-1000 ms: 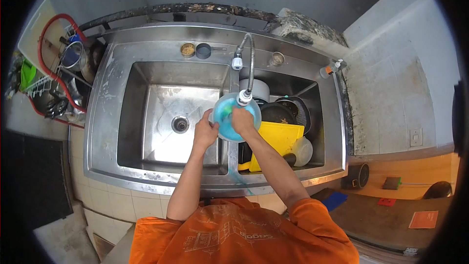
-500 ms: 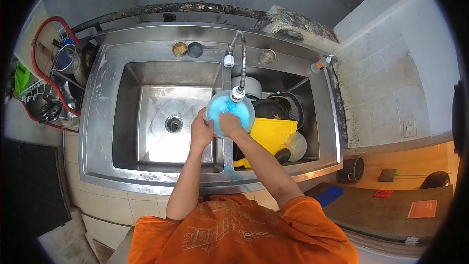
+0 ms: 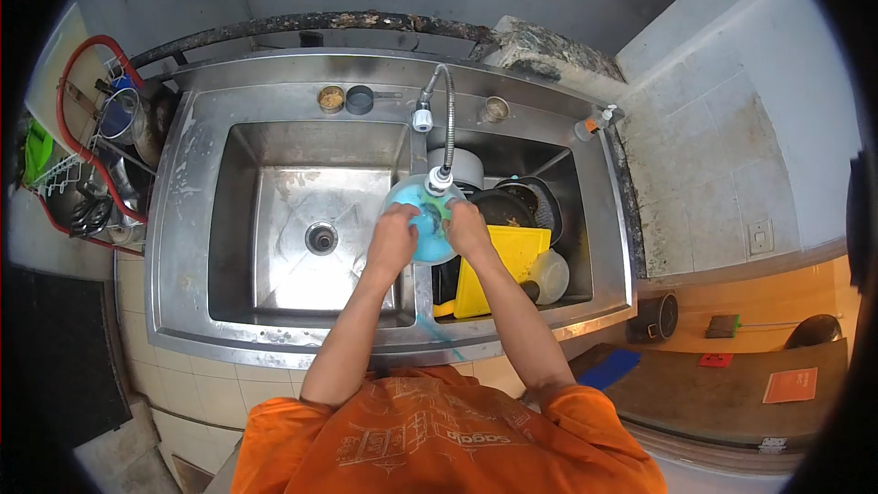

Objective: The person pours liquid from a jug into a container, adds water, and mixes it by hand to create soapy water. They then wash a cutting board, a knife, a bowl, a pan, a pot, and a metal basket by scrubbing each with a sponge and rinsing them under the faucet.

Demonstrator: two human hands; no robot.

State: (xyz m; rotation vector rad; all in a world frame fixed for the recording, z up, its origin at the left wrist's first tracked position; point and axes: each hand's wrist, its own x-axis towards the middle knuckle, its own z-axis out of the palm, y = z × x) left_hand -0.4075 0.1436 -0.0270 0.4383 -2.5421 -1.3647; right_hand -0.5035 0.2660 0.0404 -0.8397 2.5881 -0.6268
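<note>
A round translucent bowl of blue, foamy liquid rests near the divider between the two sink basins. Inside it is a green and dark sponge, partly hidden by my fingers. My left hand reaches over the bowl's left side, its fingers curled at the sponge's left edge. From the right, my right hand has its fingers closed on the other edge of the sponge. The white tap head hangs just over the bowl's back rim.
Pans, a yellow board and a clear container lie in the right basin. The left basin has a drain. Small cups and a bottle stand on the back ledge. A dish rack is at left.
My left hand has moved from the bowl's outer side to over its inside. My right hand has shifted from the middle to the right side. The green sponge now shows between them.
</note>
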